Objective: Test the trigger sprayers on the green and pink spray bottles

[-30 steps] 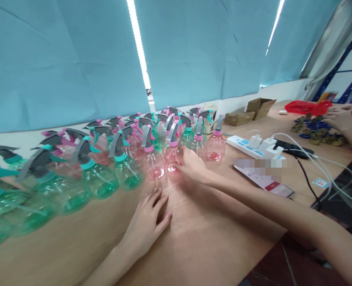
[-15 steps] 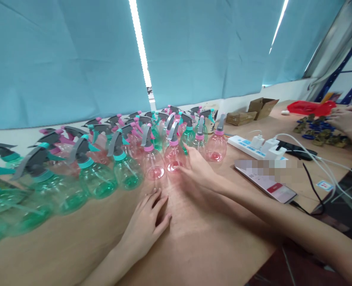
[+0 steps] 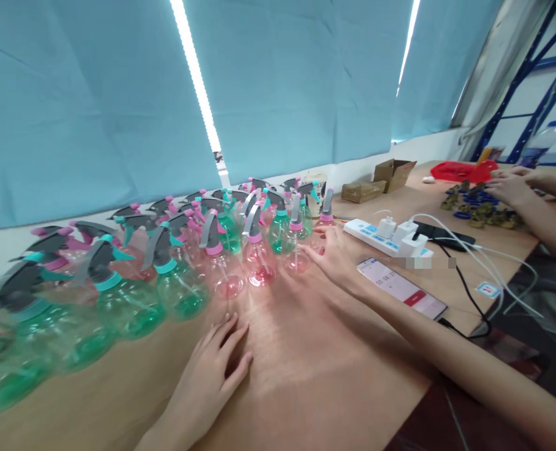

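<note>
My left hand (image 3: 212, 369) lies on the table with its fingers spread, in front of the spray bottles, holding nothing. My right hand (image 3: 334, 254) reaches among the pink spray bottles at the right end of the row. Its fingers are apart. The thumb is beside a pink spray bottle (image 3: 297, 257), and the hand hides most of the rightmost pink spray bottle (image 3: 326, 216); contact is unclear. Two more pink spray bottles, one (image 3: 260, 263) and another (image 3: 225, 275), stand to the left. Green spray bottles (image 3: 181, 291) with turquoise collars continue the front row leftward.
Several more spray bottles crowd behind the front row, against the wall. To the right are a white power strip (image 3: 367, 235) with chargers and cables, a phone (image 3: 402, 291), cardboard boxes (image 3: 393, 175) and a red tray (image 3: 461, 170). Another person's hands (image 3: 513, 185) work at far right.
My right hand has left the side of one pink spray bottle and moved right, toward the end bottles. My left hand stays on the table. The view has shifted to the right.
</note>
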A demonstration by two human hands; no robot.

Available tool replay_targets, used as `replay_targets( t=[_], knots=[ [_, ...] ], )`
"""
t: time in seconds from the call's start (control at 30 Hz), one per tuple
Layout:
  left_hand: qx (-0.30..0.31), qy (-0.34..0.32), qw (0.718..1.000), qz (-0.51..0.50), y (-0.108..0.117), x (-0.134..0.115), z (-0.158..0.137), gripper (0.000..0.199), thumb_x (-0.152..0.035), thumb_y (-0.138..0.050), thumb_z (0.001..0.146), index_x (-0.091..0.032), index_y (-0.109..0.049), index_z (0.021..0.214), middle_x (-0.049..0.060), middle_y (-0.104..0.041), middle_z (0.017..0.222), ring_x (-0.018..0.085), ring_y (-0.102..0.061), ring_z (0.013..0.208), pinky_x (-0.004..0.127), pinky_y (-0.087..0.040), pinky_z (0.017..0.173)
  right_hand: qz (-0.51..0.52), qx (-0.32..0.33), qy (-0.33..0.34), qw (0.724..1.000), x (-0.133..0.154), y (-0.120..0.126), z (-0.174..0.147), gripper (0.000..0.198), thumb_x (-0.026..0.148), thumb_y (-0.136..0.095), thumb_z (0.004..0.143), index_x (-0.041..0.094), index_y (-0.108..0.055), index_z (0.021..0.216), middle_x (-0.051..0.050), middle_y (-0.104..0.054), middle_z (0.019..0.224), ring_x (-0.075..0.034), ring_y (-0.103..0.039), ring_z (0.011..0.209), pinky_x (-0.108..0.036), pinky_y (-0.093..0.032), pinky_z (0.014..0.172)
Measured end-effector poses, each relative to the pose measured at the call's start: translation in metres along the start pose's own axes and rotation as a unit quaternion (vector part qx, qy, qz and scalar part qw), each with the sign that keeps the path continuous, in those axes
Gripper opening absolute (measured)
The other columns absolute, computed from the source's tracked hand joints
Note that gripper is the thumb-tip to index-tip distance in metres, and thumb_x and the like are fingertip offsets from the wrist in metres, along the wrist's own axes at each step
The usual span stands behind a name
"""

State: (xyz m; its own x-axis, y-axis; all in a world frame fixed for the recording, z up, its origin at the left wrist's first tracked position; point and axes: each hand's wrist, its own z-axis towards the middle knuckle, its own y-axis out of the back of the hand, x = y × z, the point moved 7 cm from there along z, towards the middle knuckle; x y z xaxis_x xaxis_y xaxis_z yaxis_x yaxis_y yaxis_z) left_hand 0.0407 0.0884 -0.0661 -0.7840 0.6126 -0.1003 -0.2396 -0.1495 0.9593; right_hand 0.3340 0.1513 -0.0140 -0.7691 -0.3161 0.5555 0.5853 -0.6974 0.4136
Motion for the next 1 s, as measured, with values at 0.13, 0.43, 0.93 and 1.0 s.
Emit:
replay_targets(
  t=[0.13, 0.43, 0.93, 1.0],
  knots=[
    [0.004, -0.002, 1.000, 0.011, -0.002, 0.003, 0.000, 0.046, -0.044, -0.045, 0.094, -0.023, -0.059, 0.133, 0.010, -0.055, 0.143, 0.034, -0.051, 0.132, 0.057, -0.044, 0.106, -0.037, 0.026, -0.011, 0.999, 0.008, -0.019, 0.009, 0.056, 0.052, -0.060, 0.086, 0.013, -0.050, 0.125, -0.019, -0.060, 0.124, -0.035, -0.052, 0.123, -0.053, -0.040, 0.101],
    [0.013, -0.005, 1.000, 0.010, 0.001, -0.001, 0.001, 0.046, -0.044, -0.044, 0.095, -0.023, -0.058, 0.133, 0.011, -0.055, 0.143, 0.033, -0.051, 0.131, 0.057, -0.043, 0.107, -0.072, 0.090, -0.039, 0.993, 0.015, -0.037, 0.024, 0.043, 0.041, -0.066, 0.082, 0.011, -0.058, 0.112, -0.019, -0.069, 0.101, -0.037, -0.064, 0.099, -0.050, -0.048, 0.084],
    [0.009, 0.052, 0.994, -0.101, 0.007, -0.003, 0.000, 0.040, -0.041, -0.045, 0.095, -0.020, -0.060, 0.124, 0.012, -0.060, 0.136, 0.031, -0.054, 0.128, 0.052, -0.045, 0.105, 0.018, 0.135, 0.049, 0.989, 0.049, 0.009, -0.035, 0.041, 0.050, -0.065, 0.083, 0.020, -0.054, 0.109, -0.010, -0.061, 0.099, -0.029, -0.062, 0.091, -0.045, -0.050, 0.078],
    [-0.015, 0.081, 0.985, -0.152, 0.013, 0.001, 0.000, 0.036, -0.039, -0.046, 0.094, -0.020, -0.060, 0.121, 0.011, -0.064, 0.129, 0.028, -0.060, 0.120, 0.049, -0.048, 0.101, 0.033, 0.143, 0.027, 0.989, 0.060, 0.007, -0.045, 0.045, 0.050, -0.067, 0.082, 0.021, -0.053, 0.113, -0.010, -0.060, 0.103, -0.029, -0.062, 0.094, -0.046, -0.051, 0.079]
  ],
)
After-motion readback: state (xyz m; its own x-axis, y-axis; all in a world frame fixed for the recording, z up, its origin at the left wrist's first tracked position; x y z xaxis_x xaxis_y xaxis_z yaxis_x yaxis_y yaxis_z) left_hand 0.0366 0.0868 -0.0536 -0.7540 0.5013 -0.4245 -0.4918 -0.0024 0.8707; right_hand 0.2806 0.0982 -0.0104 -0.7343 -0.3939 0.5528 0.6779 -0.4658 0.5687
